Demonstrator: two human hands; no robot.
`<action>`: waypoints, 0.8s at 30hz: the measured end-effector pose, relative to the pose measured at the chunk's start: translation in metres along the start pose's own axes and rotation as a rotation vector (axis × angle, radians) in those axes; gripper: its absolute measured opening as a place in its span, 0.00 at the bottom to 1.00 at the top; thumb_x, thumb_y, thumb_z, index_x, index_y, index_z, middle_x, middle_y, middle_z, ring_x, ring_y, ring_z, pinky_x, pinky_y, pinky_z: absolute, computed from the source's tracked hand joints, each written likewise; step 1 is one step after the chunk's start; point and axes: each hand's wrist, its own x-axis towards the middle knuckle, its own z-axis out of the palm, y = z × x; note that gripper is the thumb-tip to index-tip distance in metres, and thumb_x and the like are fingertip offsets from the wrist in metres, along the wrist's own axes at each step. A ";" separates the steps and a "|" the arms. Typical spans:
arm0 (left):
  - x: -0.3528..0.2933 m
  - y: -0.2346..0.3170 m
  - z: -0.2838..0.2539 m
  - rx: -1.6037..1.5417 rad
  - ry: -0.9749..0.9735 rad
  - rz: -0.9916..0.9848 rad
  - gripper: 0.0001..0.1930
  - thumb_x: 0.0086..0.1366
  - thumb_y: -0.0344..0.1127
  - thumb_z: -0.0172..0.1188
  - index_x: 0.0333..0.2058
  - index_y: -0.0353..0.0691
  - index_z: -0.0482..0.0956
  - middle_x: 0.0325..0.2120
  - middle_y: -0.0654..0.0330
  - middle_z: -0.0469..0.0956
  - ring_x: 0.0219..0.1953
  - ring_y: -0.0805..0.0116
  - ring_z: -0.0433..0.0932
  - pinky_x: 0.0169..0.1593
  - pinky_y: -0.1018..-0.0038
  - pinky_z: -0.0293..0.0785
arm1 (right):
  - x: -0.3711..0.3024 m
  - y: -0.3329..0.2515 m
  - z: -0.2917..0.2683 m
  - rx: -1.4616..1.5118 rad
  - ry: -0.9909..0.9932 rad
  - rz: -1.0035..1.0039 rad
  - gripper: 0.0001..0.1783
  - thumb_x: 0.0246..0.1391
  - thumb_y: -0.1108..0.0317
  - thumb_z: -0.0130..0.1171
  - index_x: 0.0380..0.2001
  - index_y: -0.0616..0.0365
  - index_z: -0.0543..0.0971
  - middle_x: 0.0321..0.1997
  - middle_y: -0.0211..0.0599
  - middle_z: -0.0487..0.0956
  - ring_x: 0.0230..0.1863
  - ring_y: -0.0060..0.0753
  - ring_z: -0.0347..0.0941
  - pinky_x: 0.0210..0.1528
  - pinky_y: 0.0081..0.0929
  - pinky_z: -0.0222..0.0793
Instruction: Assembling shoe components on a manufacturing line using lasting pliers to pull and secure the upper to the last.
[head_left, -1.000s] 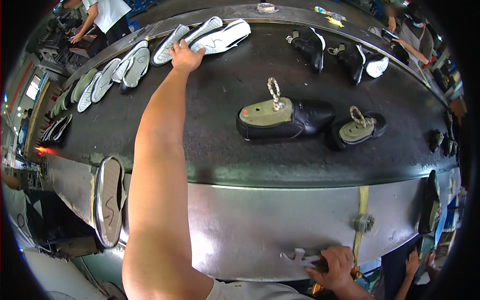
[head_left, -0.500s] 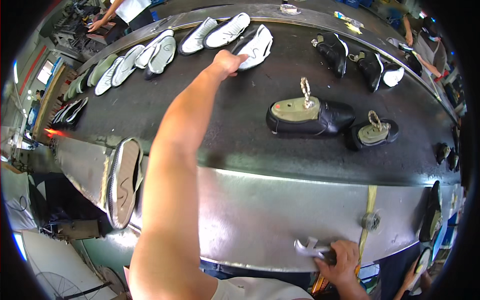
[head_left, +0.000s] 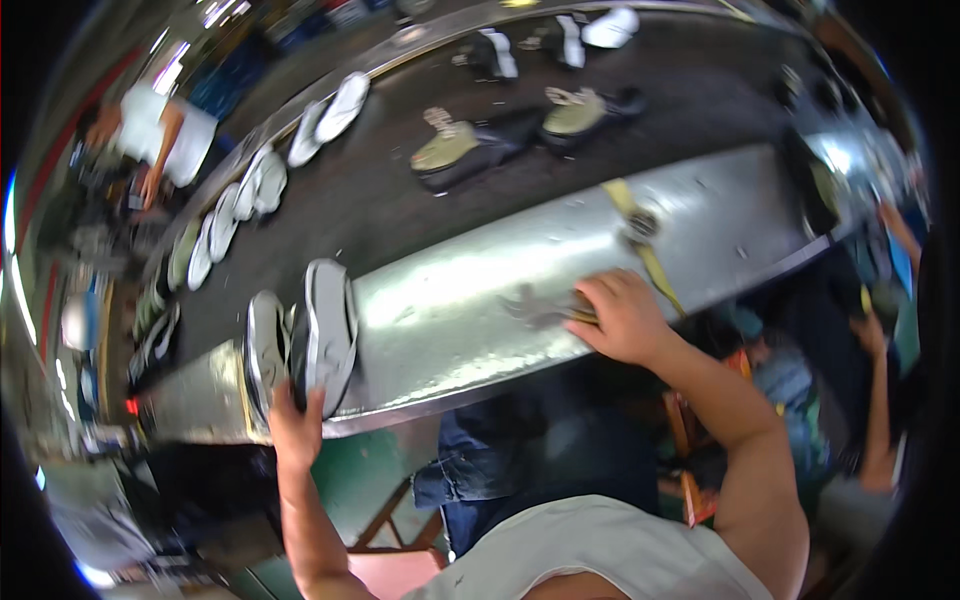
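Note:
On the left part of the metal ledge [head_left: 450, 300], two grey-and-white shoe uppers with dark stitched edges lie side by side, a left upper [head_left: 266, 345] and a right upper [head_left: 329, 310]. My left hand [head_left: 297, 430] has its fingers and thumb at their near ends and pinches the side of the right upper; blur hides the exact contact. My right hand [head_left: 622, 315] rests low over the ledge, wrapped around metal pincers [head_left: 540, 305] whose head points left and is smeared by motion.
A dark belt [head_left: 390, 210] behind the ledge carries white uppers [head_left: 343, 107] and black shoes with olive tongues [head_left: 447, 147]. A tape roll [head_left: 640, 226] sits on a yellow strap. Another person [head_left: 180, 135] stands far left; a co-worker's arm [head_left: 875, 350] shows at right.
My left hand has drawn back from the belt with a white upper, now beside the other upper on the ledge. The view has turned; my right hand still holds the pincers.

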 end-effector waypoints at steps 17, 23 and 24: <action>0.033 -0.113 0.001 -0.816 0.175 -0.457 0.33 0.69 0.55 0.61 0.55 0.26 0.75 0.49 0.52 0.80 0.49 0.56 0.80 0.54 0.62 0.77 | -0.033 0.025 0.026 0.015 0.103 0.076 0.20 0.53 0.52 0.65 0.38 0.58 0.76 0.38 0.40 0.77 0.46 0.44 0.75 0.51 0.40 0.67; -0.124 -0.033 -0.038 -1.043 0.212 -0.065 0.34 0.69 0.49 0.61 0.60 0.25 0.67 0.52 0.47 0.76 0.50 0.53 0.79 0.54 0.58 0.78 | -0.030 0.017 0.023 -0.007 0.110 0.096 0.21 0.53 0.52 0.65 0.39 0.59 0.76 0.40 0.45 0.78 0.47 0.48 0.76 0.52 0.43 0.68; -0.146 -0.020 -0.039 -1.059 0.181 -0.039 0.34 0.68 0.49 0.62 0.61 0.25 0.66 0.52 0.46 0.76 0.50 0.52 0.80 0.54 0.58 0.78 | -0.030 0.017 0.024 -0.027 0.111 0.097 0.21 0.54 0.52 0.65 0.39 0.59 0.76 0.40 0.45 0.78 0.48 0.48 0.77 0.52 0.43 0.69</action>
